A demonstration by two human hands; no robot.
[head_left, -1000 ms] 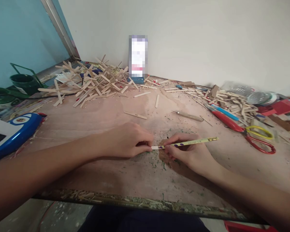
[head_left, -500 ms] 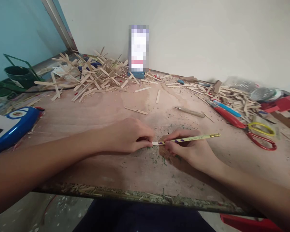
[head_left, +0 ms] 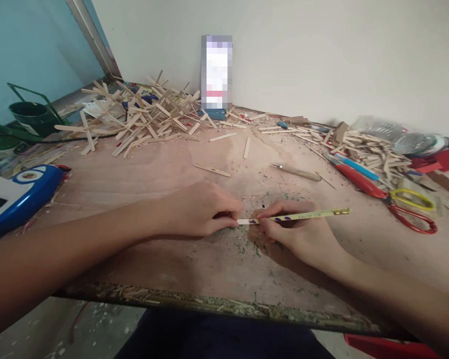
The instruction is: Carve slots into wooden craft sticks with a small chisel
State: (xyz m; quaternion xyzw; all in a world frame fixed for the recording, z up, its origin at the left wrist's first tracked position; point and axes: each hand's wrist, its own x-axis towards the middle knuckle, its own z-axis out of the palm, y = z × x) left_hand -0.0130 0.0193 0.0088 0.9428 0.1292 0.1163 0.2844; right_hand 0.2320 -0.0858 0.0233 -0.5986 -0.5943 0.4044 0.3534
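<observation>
My right hand (head_left: 294, 227) grips a yellow pencil (head_left: 309, 215) with purple dots; its metal end points up to the right. Beyond the fingers, the pencil's front part reaches toward a short pale strip (head_left: 243, 222), likely wood. Thumb and index finger of my left hand (head_left: 215, 212) pinch the strip's left end, just above the table. Where strip and pencil meet, I cannot tell whether they touch. Small green and dark shavings (head_left: 247, 244) lie around and below both hands. A craft knife (head_left: 297, 172) and a single popsicle stick (head_left: 211, 170) rest beyond them.
A heap of popsicle sticks (head_left: 145, 117) stands at the back left, cut pieces (head_left: 370, 149) at the back right. Red-handled pliers (head_left: 359, 178) and scissors (head_left: 413, 219) lie right. A blurred phone (head_left: 217, 72) leans on the wall. A blue-and-white device (head_left: 33, 189) sits left.
The view has shifted slightly, so things sit a little further right. Both hands keep their hold on the strip and the pencil, with hardly any other visible change.
</observation>
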